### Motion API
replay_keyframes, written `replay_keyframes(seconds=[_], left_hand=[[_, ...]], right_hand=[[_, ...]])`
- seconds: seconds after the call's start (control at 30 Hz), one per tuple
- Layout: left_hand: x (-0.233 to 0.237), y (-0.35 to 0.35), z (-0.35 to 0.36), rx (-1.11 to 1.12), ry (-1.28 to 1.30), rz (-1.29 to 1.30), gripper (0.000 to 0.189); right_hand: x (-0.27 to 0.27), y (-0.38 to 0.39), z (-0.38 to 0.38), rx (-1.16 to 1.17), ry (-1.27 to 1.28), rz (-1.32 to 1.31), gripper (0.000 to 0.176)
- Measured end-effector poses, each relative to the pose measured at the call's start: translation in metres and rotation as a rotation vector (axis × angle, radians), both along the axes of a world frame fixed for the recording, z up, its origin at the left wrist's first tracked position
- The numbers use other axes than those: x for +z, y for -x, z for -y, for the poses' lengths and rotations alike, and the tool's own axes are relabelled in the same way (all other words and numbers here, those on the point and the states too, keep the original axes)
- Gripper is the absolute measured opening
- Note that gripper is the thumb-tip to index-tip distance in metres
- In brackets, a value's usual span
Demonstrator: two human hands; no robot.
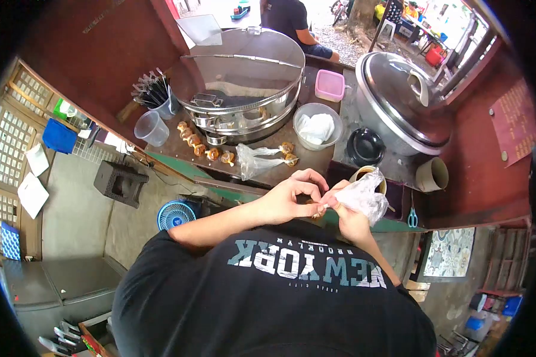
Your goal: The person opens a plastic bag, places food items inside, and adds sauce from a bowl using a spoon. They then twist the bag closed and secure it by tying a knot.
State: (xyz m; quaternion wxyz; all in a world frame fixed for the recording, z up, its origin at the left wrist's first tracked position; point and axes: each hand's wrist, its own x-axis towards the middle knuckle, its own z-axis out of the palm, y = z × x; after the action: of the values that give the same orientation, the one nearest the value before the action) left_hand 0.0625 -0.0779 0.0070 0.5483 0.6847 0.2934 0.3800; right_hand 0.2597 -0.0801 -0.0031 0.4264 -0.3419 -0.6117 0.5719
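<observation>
My left hand (292,197) is closed, thumb and fingertips pinching a clear plastic bag (368,196) at its narrow twisted part. Close against it, my right hand (348,218) is closed on the same bag, whose loose crumpled end spreads out to the right. A bit of brown filling shows below my fingers, mostly hidden. On the counter ahead lie several small knotted bags of brown sauce (212,154) in a row. Nearer the middle is another empty plastic bag (255,162), beside more small brown sauce bags (288,153).
A round steel steamer (244,113) with its clear lid raised stands behind. Around it are a plastic tub (318,126), pink container (330,85), black bowls (365,146), large lidded pot (393,101), and plastic cup (152,128). Scissors (412,218) hang at right. A person (286,24) sits beyond.
</observation>
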Motion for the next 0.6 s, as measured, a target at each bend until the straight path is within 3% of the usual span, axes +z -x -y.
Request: replay_keyframes(seconds=[0.07, 0.13, 0.23, 0.37, 0.53, 0.6], left_hand=[[0.003, 0.002, 0.0, 0.034, -0.123, -0.048, 0.013], [0.001, 0.007, -0.001, 0.014, -0.18, -0.087, 0.013], [0.005, 0.012, -0.001, 0.007, -0.167, -0.109, 0.012], [0.002, 0.017, -0.005, 0.03, -0.127, -0.167, 0.011], [0.008, 0.01, 0.003, 0.11, -0.043, -0.149, 0.016], [0.007, 0.009, 0.005, 0.029, 0.162, -0.038, 0.018]], right_hand=[[0.0, -0.002, 0.0, -0.022, -0.111, 0.103, 0.009], [0.003, 0.002, 0.004, -0.028, -0.024, 0.035, 0.008], [0.0, 0.004, 0.001, -0.043, -0.057, 0.039, 0.009], [0.016, 0.012, 0.0, 0.013, 0.1, -0.082, 0.014], [0.012, 0.01, 0.004, -0.042, -0.407, 0.377, 0.018], [0.0, 0.011, 0.004, -0.077, -0.419, 0.298, 0.018]])
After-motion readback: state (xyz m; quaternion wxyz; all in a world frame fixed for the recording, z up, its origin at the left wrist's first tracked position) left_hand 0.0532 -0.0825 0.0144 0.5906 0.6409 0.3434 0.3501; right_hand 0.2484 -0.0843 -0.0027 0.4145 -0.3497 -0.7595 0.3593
